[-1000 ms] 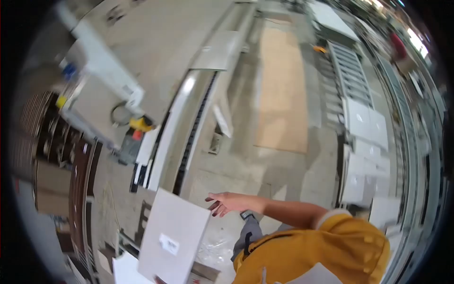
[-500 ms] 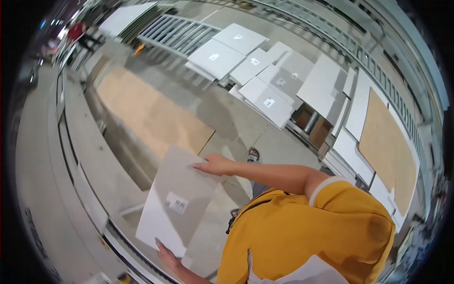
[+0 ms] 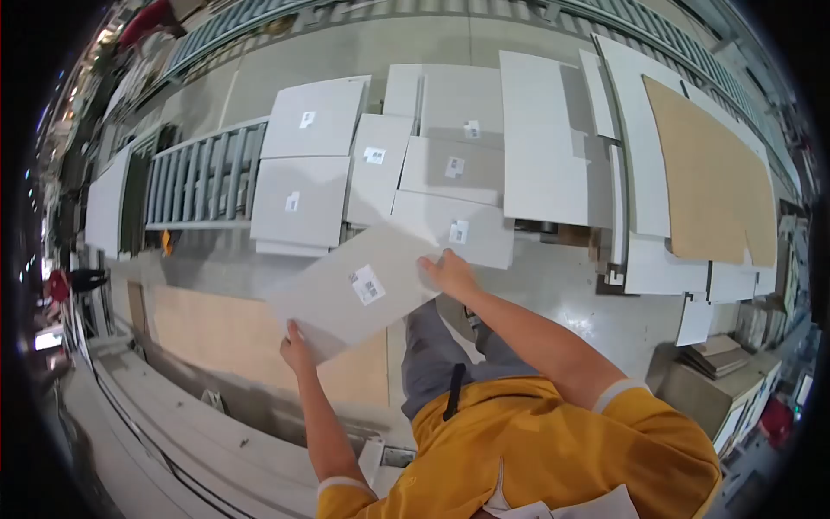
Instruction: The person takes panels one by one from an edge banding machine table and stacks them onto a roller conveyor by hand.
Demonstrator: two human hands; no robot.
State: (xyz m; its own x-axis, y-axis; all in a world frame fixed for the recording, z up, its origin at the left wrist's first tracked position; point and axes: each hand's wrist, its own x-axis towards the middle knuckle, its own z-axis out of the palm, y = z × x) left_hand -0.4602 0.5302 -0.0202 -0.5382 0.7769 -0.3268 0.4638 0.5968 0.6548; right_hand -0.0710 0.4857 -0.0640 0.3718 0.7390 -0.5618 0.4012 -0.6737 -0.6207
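A pale rectangular panel [image 3: 333,298] with a white printed label hangs tilted in front of me, held at both ends. My left hand [image 3: 296,348] grips its lower left edge, thumb on top and the other fingers hidden beneath. At the right end, my right hand [image 3: 450,273] is closed on the panel's edge. Just beyond, several labelled white panels lie on a roller conveyor, the nearest one [image 3: 424,227] partly behind the held panel's far corner.
Large white boards [image 3: 540,130] and a brown sheet [image 3: 713,173] lie to the right. Bare rollers [image 3: 199,182] show at left. A tan board [image 3: 216,333] is on the floor, beside a machine rail [image 3: 173,415]. A cabinet [image 3: 705,389] stands at lower right. Other people are at far left and right.
My view has swung round from the machine to the conveyor with the stacked panels. My right hand, free at first, has taken hold of the panel, which has moved along with me and turned.
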